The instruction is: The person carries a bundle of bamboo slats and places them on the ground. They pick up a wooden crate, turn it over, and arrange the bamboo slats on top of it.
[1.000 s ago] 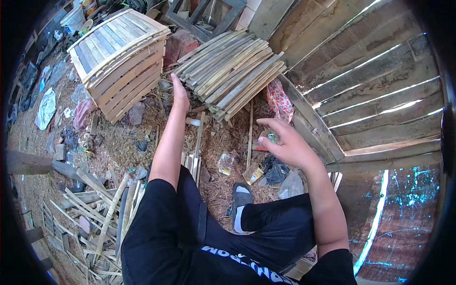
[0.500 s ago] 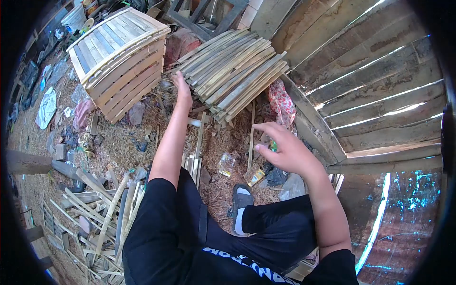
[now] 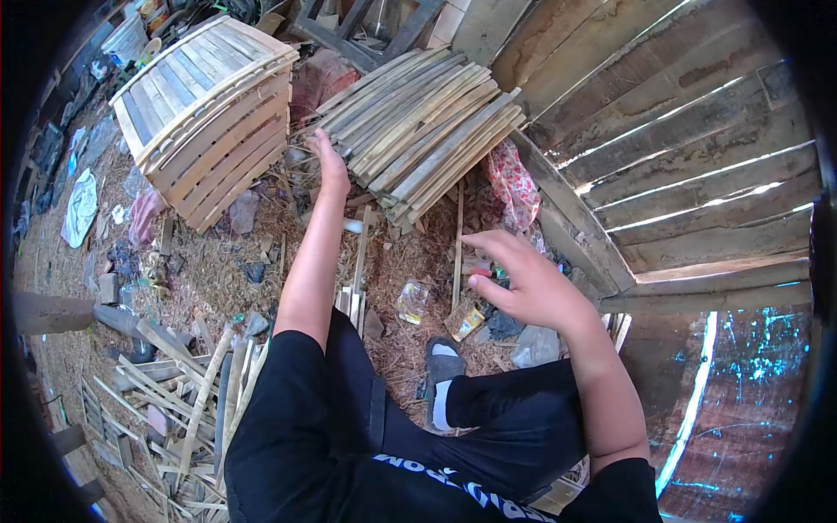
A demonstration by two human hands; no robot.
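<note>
My left hand (image 3: 328,163) is stretched forward, fingers extended and seen edge-on, right at the near-left ends of a pile of thin wooden slats (image 3: 427,126). The slats lie stacked side by side in a thick layer. My right hand (image 3: 523,283) hovers short of the pile's right side, thumb and fingers apart in a loose curve, with nothing between them. Below it on the ground lie a clear plastic container (image 3: 413,302) and a crumpled yellow packet (image 3: 465,321).
A stack of slatted wooden panels (image 3: 209,113) stands left of the pile. Loose wood strips (image 3: 187,401) lie scattered at lower left. A plank wall (image 3: 697,166) rises on the right, with a red-and-white patterned cloth (image 3: 513,185) near its base. Wood shavings and litter cover the ground.
The view has shifted slightly, so the panel stack sits a little further left. Both hands keep nearly the same pose; the left stays by the slat ends.
</note>
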